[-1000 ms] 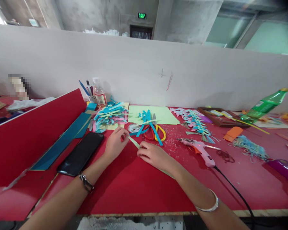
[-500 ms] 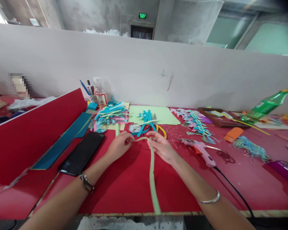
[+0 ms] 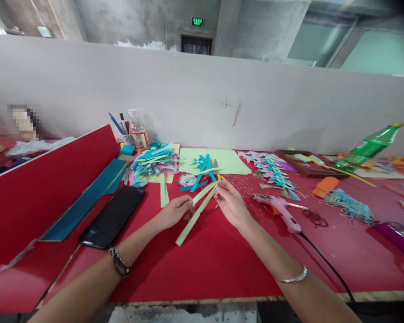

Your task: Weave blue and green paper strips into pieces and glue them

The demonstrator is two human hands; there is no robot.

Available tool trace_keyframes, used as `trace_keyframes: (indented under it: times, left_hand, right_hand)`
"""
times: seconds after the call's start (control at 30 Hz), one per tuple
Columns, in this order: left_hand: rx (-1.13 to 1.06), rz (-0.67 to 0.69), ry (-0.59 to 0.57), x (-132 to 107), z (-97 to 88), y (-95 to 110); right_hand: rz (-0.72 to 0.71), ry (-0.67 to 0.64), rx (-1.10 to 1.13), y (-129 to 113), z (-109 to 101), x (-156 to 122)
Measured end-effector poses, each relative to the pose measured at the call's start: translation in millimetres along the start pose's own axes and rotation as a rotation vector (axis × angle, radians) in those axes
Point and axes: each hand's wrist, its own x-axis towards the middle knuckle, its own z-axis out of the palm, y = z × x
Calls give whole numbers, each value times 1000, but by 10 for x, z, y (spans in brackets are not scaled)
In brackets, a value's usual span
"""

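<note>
A pale green paper strip (image 3: 192, 224) is bent into a narrow V above the red table. My right hand (image 3: 231, 202) pinches it at the bend, while one leg hangs down toward me. On the other leg my left hand (image 3: 175, 211) has its fingers closed near the end. Just beyond the hands lie woven blue and green paper strips (image 3: 204, 165) and scissors (image 3: 216, 167), their yellow handle partly hidden by my right hand. Another pale green strip (image 3: 163, 190) rests by my left hand, below a heap of cut paper strips (image 3: 155, 161).
A pink glue gun (image 3: 279, 207) with a black cord lies at right. A black phone (image 3: 112, 217) is at left, near a standing red board (image 3: 54, 188). Woven paper fish-like pieces (image 3: 272, 172), a tilted green bottle (image 3: 370, 150) and a clear bottle (image 3: 138, 132) stand farther back.
The strip's long end, which hung to the table's front edge, is now folded toward the left. My right hand has risen slightly to the bend; my left hand has moved a little right and down.
</note>
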Motion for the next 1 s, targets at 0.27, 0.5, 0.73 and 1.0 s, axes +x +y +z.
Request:
trace_keyframes:
  times: [0.27, 0.5, 0.73, 1.0]
  left_hand:
    - [-25, -61, -2, -5, 30, -26]
    - [424, 116, 188, 24, -2, -63]
    - [524, 238, 141, -19, 9, -16]
    - [481, 228, 90, -7, -23, -23]
  right_hand:
    - [-3, 40, -102, 27, -1, -6]
    - [-403, -70, -796, -12, -5, -64]
    - [-706, -370, -1471, -130, 86, -237]
    - [-569, -469, -1389, -76, 26, -155]
